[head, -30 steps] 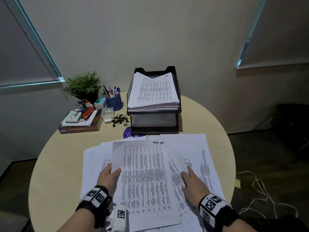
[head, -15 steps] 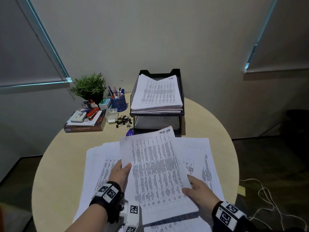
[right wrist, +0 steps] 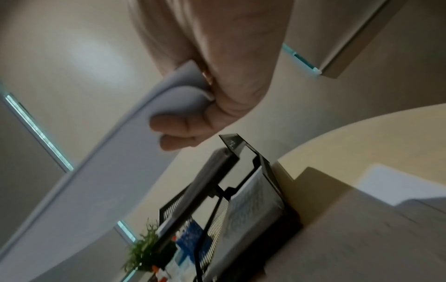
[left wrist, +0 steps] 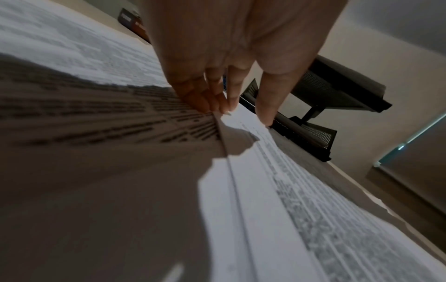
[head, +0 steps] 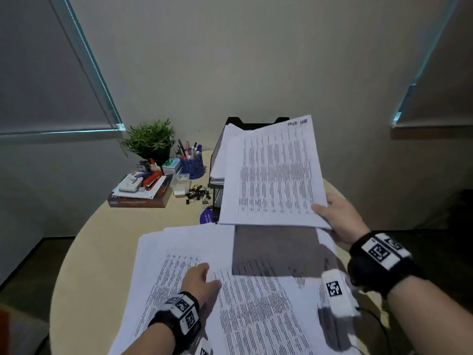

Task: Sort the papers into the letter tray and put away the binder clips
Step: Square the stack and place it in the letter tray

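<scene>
My right hand (head: 335,216) pinches the near right corner of a printed sheet (head: 276,175) and holds it in the air in front of the black two-tier letter tray (head: 217,155), hiding most of the tray. In the right wrist view the sheet (right wrist: 96,171) curls over my fingers above the tray (right wrist: 241,152). My left hand (head: 199,278) rests with straight fingers (left wrist: 267,99) on the spread of papers (head: 256,316) lying on the round table (head: 102,252). A heap of black binder clips (head: 195,194) lies left of the tray.
At the back left stand a potted plant (head: 151,139), a blue pen cup (head: 192,165), a small clear box (head: 180,181) and a book stack with a stapler (head: 140,190). A purple disc (head: 207,217) lies by the tray's foot. Walls and window blinds stand behind.
The right hand has lifted the top sheet off the spread and carried it forward and right, up in front of the tray. The left hand let go of it and stays on the papers.
</scene>
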Demonstrator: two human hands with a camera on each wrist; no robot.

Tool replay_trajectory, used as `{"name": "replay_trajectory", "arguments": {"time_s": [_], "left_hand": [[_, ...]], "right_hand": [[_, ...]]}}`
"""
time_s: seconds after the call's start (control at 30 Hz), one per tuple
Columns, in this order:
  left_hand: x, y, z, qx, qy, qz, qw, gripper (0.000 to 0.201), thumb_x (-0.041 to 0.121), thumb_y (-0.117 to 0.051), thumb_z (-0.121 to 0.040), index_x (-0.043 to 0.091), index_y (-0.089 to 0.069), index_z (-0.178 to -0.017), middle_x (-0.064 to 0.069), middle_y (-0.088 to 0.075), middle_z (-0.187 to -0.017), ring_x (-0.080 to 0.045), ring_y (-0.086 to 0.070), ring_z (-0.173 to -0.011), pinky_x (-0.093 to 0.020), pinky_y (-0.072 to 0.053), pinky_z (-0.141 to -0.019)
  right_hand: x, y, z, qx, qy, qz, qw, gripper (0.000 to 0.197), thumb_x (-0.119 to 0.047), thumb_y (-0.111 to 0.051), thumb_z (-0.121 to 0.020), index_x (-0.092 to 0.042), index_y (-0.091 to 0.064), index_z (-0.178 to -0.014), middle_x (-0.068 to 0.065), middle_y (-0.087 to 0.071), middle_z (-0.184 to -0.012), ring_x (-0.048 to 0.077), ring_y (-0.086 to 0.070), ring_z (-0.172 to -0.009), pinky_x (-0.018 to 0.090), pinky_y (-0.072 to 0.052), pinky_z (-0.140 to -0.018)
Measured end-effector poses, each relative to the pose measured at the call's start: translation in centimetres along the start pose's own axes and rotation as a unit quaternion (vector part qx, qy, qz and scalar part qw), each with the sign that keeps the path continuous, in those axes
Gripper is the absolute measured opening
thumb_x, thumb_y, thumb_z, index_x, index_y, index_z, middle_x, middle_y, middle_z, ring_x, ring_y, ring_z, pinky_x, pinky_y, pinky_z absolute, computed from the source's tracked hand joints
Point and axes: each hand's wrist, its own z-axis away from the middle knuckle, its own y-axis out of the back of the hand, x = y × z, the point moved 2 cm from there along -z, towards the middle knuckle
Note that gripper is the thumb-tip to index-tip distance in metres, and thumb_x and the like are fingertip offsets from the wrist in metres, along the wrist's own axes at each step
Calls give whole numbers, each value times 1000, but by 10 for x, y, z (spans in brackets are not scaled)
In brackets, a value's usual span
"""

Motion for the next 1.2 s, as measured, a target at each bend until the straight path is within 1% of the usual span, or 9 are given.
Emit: {"name": "replay_trajectory", "arguments": {"time_s": [0.1, 0.2, 0.37, 0.53, 0.63, 0.73, 0.87, 1.03, 1.2], "left_hand": [[7, 0, -7, -12, 1, -56, 998, 79, 34, -75, -74, 10, -38, -140, -9, -49, -136, -25, -48, -124, -33, -40, -105], [9, -1, -15, -28, -3, -76, 997, 79, 32, -78, -72, 18, -39, -139, -5, -51, -131, -22, -51, -118, -31, -45, -98], [13, -1, -19, -27, -17, -117, 993, 60, 33, -78, -72, 25, -47, -123, -3, -52, -112, -19, -56, -100, -27, -47, -88], [10, -2, -19, -18, -27, -127, 991, 46, 36, -77, -71, 34, -42, -101, 2, -44, -105, -15, -47, -91, -25, -44, -85], [9, -4, -19, -15, -37, -129, 991, 46, 36, -76, -72, 35, -40, -101, 2, -45, -109, -15, -47, -95, -26, -45, -87], [7, -5, -18, -15, -49, -135, 989, 51, 38, -74, -74, 33, -42, -113, 1, -44, -117, -17, -46, -107, -29, -43, -93], [5, -6, -17, -15, -54, -136, 989, 59, 39, -71, -76, 31, -41, -126, 2, -42, -126, -18, -43, -119, -31, -41, -100], [6, -5, -13, -18, -55, -147, 988, 60, 41, -69, -78, 31, -40, -129, 1, -40, -132, -19, -41, -122, -33, -39, -103], [7, -7, -10, -21, -50, -152, 987, 71, 42, -64, -83, 30, -27, -142, -2, -30, -142, -21, -33, -131, -34, -35, -108]], "right_hand": [[-32, -8, -45, 0, 18, -15, 1000, 28, 6, -47, -92, -3, -59, -115, 12, -63, -117, 22, -64, -91, 26, -56, -76], [-50, -21, -91, 24, 8, -18, 1000, 33, 8, -48, -90, 4, -56, -122, 14, -62, -115, 26, -63, -91, 22, -55, -63], [-58, -43, -148, 42, -24, 81, 996, 34, 2, -55, -87, 4, -58, -120, 24, -60, -123, 38, -59, -112, 46, -49, -94], [-59, -65, -169, 28, -22, 286, 957, 28, -2, -53, -88, 10, -54, -113, 26, -61, -114, 32, -60, -102, 31, -41, -71], [-61, -76, -168, 52, -15, 349, 936, 46, -4, -53, -90, 2, -38, -133, 23, -52, -128, 36, -51, -118, 37, -43, -89], [-62, -86, -162, 35, 1, 375, 926, 66, -14, -58, -89, -2, -22, -143, 22, -41, -136, 37, -52, -114, 36, -44, -84], [-57, -88, -143, -1, 79, 478, 875, 58, -33, -58, -88, -6, -39, -135, 18, -18, -150, 37, -34, -132, 40, -36, -106], [-51, -88, -125, -98, 138, 619, 767, 48, -52, -57, -84, -15, -59, -116, 11, -56, -123, 30, -51, -114, 43, -30, -105], [-45, -87, -122, -93, 123, 557, 816, 37, -33, -48, -94, -4, -61, -113, 16, -63, -115, 33, -56, -110, 41, -45, -93]]}}
